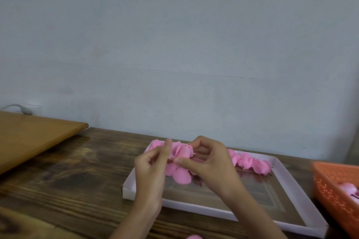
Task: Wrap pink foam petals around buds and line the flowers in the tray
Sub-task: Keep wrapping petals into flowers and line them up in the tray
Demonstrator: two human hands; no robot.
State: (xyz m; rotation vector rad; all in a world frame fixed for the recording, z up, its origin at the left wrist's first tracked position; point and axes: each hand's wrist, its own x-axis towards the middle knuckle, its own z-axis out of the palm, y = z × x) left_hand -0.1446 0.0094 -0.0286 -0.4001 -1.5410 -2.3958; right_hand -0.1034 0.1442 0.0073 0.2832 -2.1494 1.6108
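Left hand (pixel 149 169), right hand (pixel 211 163) pinch a ruffled pink foam flower (pixel 182 151).

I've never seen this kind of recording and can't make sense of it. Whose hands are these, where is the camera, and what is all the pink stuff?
There is no machine here. A person works with bare hands, and the single picture comes from a camera worn on their head, looking forward and down. The left hand and right hand together pinch a pink foam flower, with loose petals hanging beneath it, above a shallow white tray. More flowers lie in a row along the tray's far edge. The tray sits on a dark wooden table. An orange basket holding pink pieces stands at the right.
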